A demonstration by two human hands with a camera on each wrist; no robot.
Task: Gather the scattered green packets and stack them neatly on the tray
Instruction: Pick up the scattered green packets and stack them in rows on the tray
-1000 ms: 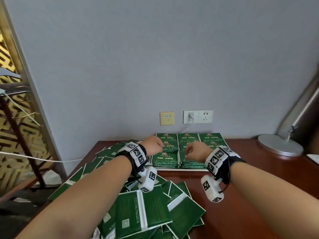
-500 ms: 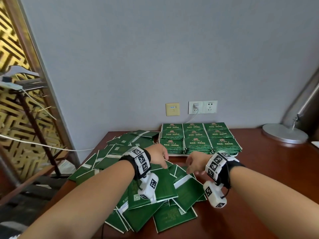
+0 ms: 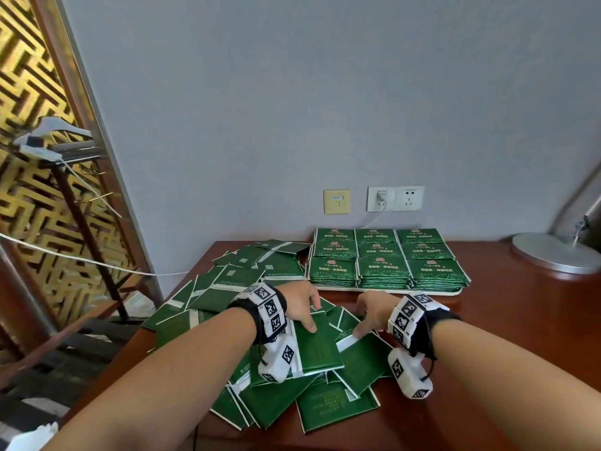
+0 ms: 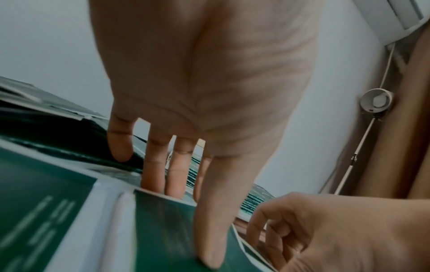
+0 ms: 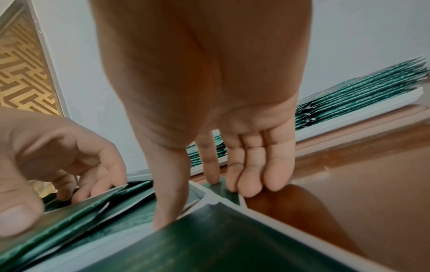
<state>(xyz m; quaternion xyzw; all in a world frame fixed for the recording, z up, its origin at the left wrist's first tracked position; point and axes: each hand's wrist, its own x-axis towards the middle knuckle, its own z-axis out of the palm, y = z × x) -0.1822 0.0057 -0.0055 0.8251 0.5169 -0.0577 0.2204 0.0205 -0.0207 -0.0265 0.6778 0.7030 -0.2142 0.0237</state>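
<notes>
Green packets stand in neat stacks [image 3: 383, 265] on a white tray [image 3: 390, 290] at the back of the table. A loose pile of packets [image 3: 247, 281] spreads over the left and front. My left hand [image 3: 309, 315] grips the top packet [image 3: 320, 348]: thumb on its face, fingers hooked over the far edge [image 4: 163, 230]. My right hand [image 3: 364, 323] pinches the end of a neighbouring packet [image 3: 364, 359], thumb at its white edge, fingers on the far corner [image 5: 230, 195]. Both hands [image 5: 204, 206] sit close together just in front of the tray.
Bare wooden table [image 3: 494, 340] lies to the right of the pile. A silver lamp base [image 3: 553, 253] stands at the back right. Wall sockets [image 3: 395, 198] with a plugged cable are behind the tray. A gold lattice screen [image 3: 32, 177] and a stand flank the table's left edge.
Both hands have drawn back from the tray's stacks toward me and come down on the loose pile. Each has taken hold of a packet.
</notes>
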